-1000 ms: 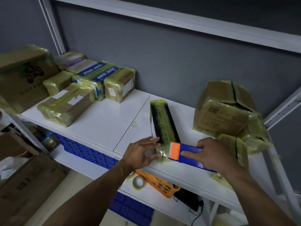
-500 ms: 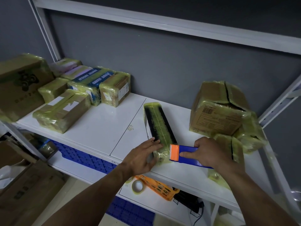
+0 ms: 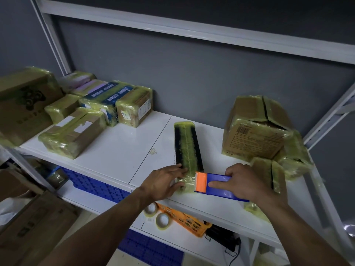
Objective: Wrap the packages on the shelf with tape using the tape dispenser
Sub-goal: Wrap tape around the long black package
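A long narrow black package (image 3: 187,145) wrapped in yellowish tape lies on the white shelf (image 3: 119,150), its near end toward me. My left hand (image 3: 163,182) holds that near end, fingers on top and thumb at its front. My right hand (image 3: 244,184) grips a blue tape dispenser (image 3: 219,186) with an orange head, index finger stretched along its side. The orange head sits against the package's near right corner, where loose tape bunches.
Several taped boxes (image 3: 73,135) fill the shelf's left end. A large taped carton (image 3: 255,129) and smaller taped parcels (image 3: 269,174) stand at the right. On the lower shelf lie two tape rolls (image 3: 162,220), an orange basket (image 3: 189,220) and a blue crate (image 3: 96,184).
Both hands have stayed at the package's near end with only slight shifts. The camera has tilted, so the shelf sits lower in view.
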Demonstrator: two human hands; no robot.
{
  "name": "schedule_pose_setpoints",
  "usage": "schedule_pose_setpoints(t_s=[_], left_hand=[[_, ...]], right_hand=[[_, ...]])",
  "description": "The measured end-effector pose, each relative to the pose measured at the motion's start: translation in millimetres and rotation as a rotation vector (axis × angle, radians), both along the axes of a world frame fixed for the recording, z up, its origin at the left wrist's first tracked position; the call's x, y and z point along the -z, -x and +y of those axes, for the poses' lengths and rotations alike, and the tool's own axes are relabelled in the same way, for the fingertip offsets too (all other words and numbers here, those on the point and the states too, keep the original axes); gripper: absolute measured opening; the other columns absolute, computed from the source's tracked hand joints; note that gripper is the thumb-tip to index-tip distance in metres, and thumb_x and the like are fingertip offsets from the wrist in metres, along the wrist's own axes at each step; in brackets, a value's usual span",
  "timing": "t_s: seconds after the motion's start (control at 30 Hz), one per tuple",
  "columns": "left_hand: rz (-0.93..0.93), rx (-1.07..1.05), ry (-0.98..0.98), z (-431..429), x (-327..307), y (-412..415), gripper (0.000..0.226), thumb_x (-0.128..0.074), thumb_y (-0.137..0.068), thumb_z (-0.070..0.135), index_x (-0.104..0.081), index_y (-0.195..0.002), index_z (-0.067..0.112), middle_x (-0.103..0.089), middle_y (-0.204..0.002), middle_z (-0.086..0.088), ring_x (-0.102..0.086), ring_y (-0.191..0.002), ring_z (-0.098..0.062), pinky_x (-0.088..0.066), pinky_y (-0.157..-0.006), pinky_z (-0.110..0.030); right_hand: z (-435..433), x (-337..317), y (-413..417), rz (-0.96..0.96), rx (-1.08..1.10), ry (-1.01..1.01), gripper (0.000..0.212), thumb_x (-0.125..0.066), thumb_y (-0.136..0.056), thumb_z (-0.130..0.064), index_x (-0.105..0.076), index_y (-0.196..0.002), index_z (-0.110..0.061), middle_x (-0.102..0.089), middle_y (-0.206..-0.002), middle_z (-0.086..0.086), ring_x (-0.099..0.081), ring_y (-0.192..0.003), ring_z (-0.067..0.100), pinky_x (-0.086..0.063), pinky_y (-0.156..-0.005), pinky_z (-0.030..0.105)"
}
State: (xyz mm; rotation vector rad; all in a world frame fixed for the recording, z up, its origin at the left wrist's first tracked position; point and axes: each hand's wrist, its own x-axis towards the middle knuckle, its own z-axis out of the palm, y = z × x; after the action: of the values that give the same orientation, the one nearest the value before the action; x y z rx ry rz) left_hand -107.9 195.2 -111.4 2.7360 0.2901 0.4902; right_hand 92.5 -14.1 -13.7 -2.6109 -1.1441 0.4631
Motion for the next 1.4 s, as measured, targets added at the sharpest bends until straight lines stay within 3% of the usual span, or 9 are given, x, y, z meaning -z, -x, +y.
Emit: schedule_pose_setpoints(t_s=[0.3,0.4,0.63,0.73,1.03,1.13,1.23,1.3,1.4], left_hand=[[0.022,0.020,0.035,-3.9,-2.6,19.1,0.043,-0.054,-0.103,0.043,-0.055,-0.144,0.030,-0.047,-0.153,0.017,-0.028,-0.143,0.009,-0.046,-0.109,-0.029],[0.008,0.048,0.047,-9.6,-1.0,21.3,0.044,-0.053,-0.105,0.033,-0.050,-0.148,0.033,-0.046,-0.154,0.013,-0.028,-0.148,-0.001,-0.039,-0.112,-0.023],[-0.075,-0.035,0.008,-17.4,-0.8,13.0,0.037,-0.062,-0.094,0.050,-0.069,-0.128,0.035,-0.060,-0.139,0.018,-0.044,-0.140,-0.003,-0.046,-0.105,-0.024],[-0.097,-0.026,0.028,-19.7,1.4,6.7,0.030,-0.064,-0.097,0.042,-0.071,-0.124,0.032,-0.063,-0.136,0.017,-0.044,-0.139,-0.002,-0.051,-0.102,-0.028],[-0.044,0.042,0.036,-1.7,-7.1,31.3,0.048,-0.040,-0.102,0.049,-0.068,-0.130,0.021,-0.064,-0.138,0.005,-0.045,-0.141,-0.008,-0.054,-0.100,-0.034],[-0.002,0.050,0.027,-1.5,-11.3,34.0,0.035,-0.056,-0.103,0.030,-0.062,-0.136,0.025,-0.059,-0.143,0.000,-0.040,-0.144,-0.012,-0.047,-0.110,-0.035],[0.101,0.080,-0.080,-7.1,-11.3,31.8,0.073,-0.068,-0.089,0.002,-0.047,-0.148,0.039,-0.048,-0.152,0.001,-0.029,-0.151,-0.016,-0.035,-0.117,-0.031],[0.094,0.063,-0.103,-12.4,-12.1,31.2,0.079,-0.067,-0.088,0.000,-0.043,-0.150,0.042,-0.047,-0.153,0.003,-0.026,-0.152,-0.017,-0.036,-0.117,-0.032],[0.053,-0.017,-0.116,-27.9,-12.6,30.4,0.056,-0.062,-0.095,0.015,-0.052,-0.144,0.039,-0.051,-0.149,0.006,-0.036,-0.148,-0.019,-0.038,-0.118,-0.040]], right_hand=[[2.5,1.5,3.9,-0.021,-0.065,0.045,0.067,-0.075,-0.060,-0.087,-0.058,-0.062,-0.022,-0.059,-0.062,-0.003,-0.064,-0.060,0.009,-0.039,-0.050,0.022],[5.3,3.8,6.3,-0.020,-0.066,0.059,0.066,-0.075,-0.063,-0.087,-0.059,-0.067,-0.023,-0.061,-0.065,-0.003,-0.066,-0.062,0.010,-0.041,-0.051,0.023],[5.1,3.6,8.1,0.011,-0.062,0.061,0.065,-0.077,-0.066,-0.082,-0.059,-0.067,-0.020,-0.064,-0.066,-0.002,-0.068,-0.064,0.012,-0.044,-0.053,0.024],[3.5,4.5,9.9,0.009,-0.056,0.043,0.065,-0.076,-0.068,-0.082,-0.057,-0.066,-0.020,-0.062,-0.063,-0.002,-0.066,-0.062,0.011,-0.042,-0.054,0.022],[-1.6,3.6,10.6,0.082,-0.073,-0.059,0.089,-0.060,-0.044,-0.097,-0.065,-0.067,-0.012,-0.063,-0.059,0.003,-0.065,-0.058,0.015,-0.047,-0.054,0.031],[-2.5,1.7,7.4,0.006,-0.096,-0.049,0.091,-0.057,-0.043,-0.100,-0.065,-0.067,-0.013,-0.064,-0.060,0.002,-0.065,-0.058,0.012,-0.051,-0.054,0.036],[-0.5,4.1,6.5,-0.009,-0.101,-0.041,0.086,-0.058,-0.045,-0.099,-0.060,-0.063,-0.015,-0.063,-0.058,0.001,-0.065,-0.055,0.010,-0.046,-0.050,0.031],[0.0,6.7,5.3,0.016,-0.090,-0.031,0.086,-0.060,-0.045,-0.099,-0.063,-0.065,-0.015,-0.065,-0.061,0.001,-0.067,-0.057,0.011,-0.052,-0.054,0.033],[0.4,9.4,3.7,0.042,-0.081,-0.031,0.086,-0.058,-0.044,-0.100,-0.065,-0.067,-0.017,-0.065,-0.062,0.000,-0.067,-0.058,0.011,-0.051,-0.054,0.028]])
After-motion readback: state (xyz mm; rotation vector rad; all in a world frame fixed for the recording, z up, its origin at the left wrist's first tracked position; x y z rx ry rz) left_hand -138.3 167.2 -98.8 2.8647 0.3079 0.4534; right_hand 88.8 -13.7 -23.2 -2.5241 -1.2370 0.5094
